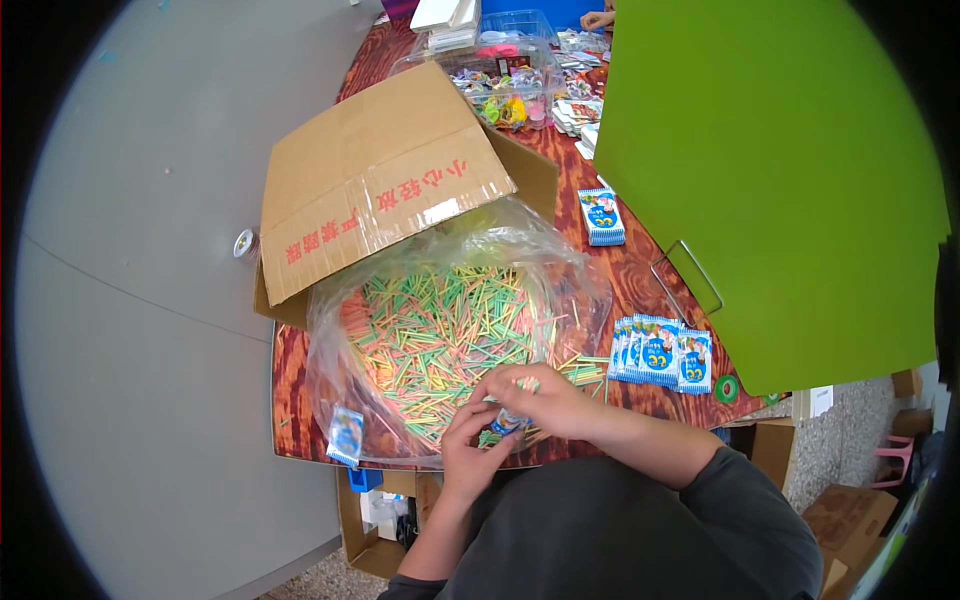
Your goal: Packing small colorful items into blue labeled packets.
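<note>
A clear plastic bag (575,290) lies spread open in front of me, filled with short thin sticks (450,310) in pink, green and yellow. Over its near edge, my left hand (470,450) is closed around a small blue-and-white packet (507,422), partly hidden by fingers. Just above it, my right hand (548,402) curls its fingers around a small bunch of sticks (526,384), close to the packet. To the right lies a fanned row of blue-and-white packets (655,350). One single packet (346,434) rests at the bag's left near edge.
An opened cardboard box (370,180) leans behind the bag. A packet stack (602,218) lies farther right, near a bent metal handle (690,285) by a large green panel (780,190). Clear plastic bins (500,80) stand at the back, where another person's hand (598,20) shows.
</note>
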`<state>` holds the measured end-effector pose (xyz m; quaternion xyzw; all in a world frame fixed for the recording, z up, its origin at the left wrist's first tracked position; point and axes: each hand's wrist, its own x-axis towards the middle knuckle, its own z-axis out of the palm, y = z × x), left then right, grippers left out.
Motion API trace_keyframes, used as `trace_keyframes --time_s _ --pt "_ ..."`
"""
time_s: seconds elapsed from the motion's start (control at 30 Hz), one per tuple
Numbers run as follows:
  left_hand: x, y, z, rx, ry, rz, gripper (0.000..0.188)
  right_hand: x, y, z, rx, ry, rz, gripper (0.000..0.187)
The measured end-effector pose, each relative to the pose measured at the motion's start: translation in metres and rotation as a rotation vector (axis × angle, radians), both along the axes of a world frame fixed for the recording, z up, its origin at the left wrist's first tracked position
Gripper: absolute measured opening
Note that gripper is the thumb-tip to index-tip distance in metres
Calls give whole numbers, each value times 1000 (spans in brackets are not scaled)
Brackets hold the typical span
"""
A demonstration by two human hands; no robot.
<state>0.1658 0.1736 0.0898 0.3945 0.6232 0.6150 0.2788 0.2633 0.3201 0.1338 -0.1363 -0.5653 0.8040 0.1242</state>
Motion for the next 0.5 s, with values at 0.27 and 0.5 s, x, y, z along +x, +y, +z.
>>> trace_keyframes --time_s 0.27,0.5 --pt "-1 -10 -18 -148 -455 -58 29 7 -3 19 629 -7 178 45" --pt "1 -7 -11 -72 -356 -29 30 -14 18 18 288 102 -71 50"
